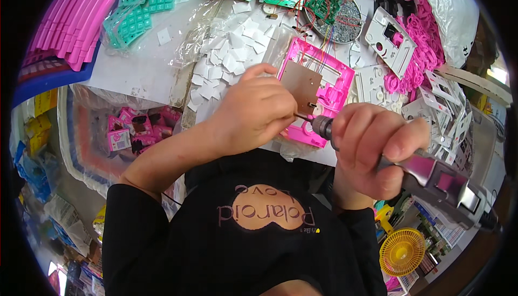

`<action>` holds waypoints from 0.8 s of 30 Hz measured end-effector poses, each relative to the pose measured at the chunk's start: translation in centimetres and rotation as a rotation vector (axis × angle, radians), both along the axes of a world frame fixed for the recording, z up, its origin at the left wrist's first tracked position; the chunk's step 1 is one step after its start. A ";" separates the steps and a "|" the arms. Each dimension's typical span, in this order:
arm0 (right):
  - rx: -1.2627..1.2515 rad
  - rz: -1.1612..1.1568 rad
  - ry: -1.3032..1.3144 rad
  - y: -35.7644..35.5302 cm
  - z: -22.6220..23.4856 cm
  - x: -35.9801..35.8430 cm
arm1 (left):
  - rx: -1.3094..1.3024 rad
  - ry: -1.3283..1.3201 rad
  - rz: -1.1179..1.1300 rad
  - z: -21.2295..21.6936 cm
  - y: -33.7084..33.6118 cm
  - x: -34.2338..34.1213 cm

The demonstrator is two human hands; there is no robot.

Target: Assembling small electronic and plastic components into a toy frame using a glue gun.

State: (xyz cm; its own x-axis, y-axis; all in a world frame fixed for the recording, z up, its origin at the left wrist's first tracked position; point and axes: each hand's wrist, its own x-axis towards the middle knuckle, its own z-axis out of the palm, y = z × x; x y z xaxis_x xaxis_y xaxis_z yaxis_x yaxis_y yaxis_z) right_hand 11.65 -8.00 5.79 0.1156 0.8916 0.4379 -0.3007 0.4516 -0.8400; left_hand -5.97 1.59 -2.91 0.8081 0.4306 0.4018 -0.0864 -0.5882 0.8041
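Observation:
My right hand [377,148] is wrapped round a grey and black electric screwdriver [440,185], whose bit points left. Its tip meets the curled fingers of my left hand [256,110], low over a pink plastic housing [340,83]. Whatever those left fingers pinch is hidden. Inside the housing lies a brown circuit board [302,83], partly covered by my left hand. Thin coloured wires lead from the housing's far side to a green circuit board [322,6].
White cut pieces [237,48] lie left of the housing. Behind it stands a round dish of screws [349,23]. White plastic parts [388,42] and pink straps [423,42] crowd the right. Teal keypads [132,26] lie far left; a box of small pink parts [81,134] stands below them.

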 end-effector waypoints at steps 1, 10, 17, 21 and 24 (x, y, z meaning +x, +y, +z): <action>0.009 0.001 0.033 0.0 0.1 0.0 | -0.004 -0.064 -0.017 -0.3 -0.1 0.0; -0.004 -0.070 -0.058 -0.5 -1.7 0.0 | 0.205 0.063 0.125 -0.8 -0.3 -0.8; -0.060 -0.087 -0.101 -0.2 -3.7 -0.1 | 0.286 0.149 0.057 -1.3 0.4 -0.9; -0.033 -0.104 -0.121 0.0 -4.0 -0.3 | 0.292 0.180 0.062 -1.0 0.4 -1.0; -0.029 -0.142 -0.171 0.2 -4.0 -1.4 | 0.284 0.162 0.112 -1.4 0.1 -0.8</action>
State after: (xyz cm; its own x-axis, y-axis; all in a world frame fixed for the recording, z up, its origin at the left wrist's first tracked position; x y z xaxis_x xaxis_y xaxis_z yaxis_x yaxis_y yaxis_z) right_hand 10.27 -7.78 1.74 0.1668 0.8841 0.4366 -0.0875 0.4543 -0.8865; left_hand -6.77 1.69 -4.28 0.8252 0.4097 0.3887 0.1072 -0.7894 0.6045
